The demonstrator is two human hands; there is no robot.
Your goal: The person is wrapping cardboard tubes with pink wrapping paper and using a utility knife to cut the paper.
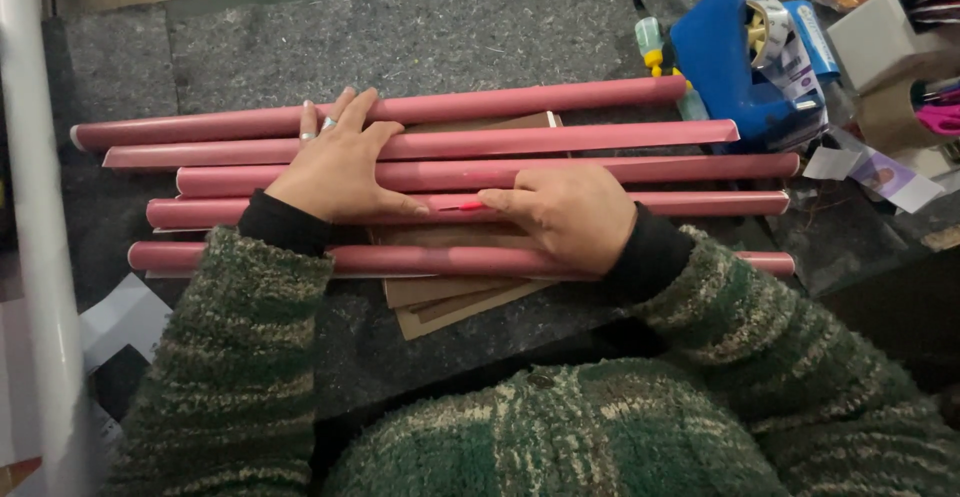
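Underneath, grey felt mat [450, 27] (cluttered bench [870, 247])

A grey felt mat [480, 27] covers the dark worktable [880, 257]. A white pipe [35, 217] runs down the left edge. At the far right sit a blue tape dispenser [730, 57], a grey box [885, 37] and scattered paper slips [890, 177]; light is dim and even

Grey felt [450, 27] covers the worktop. At its far right corner stands a blue tape dispenser [735, 62], with a small green-and-yellow bottle [650, 42] just left of it. Grey cardboard boxes [885, 37] sit by the right edge. A white tube [35, 227] runs along the left edge.
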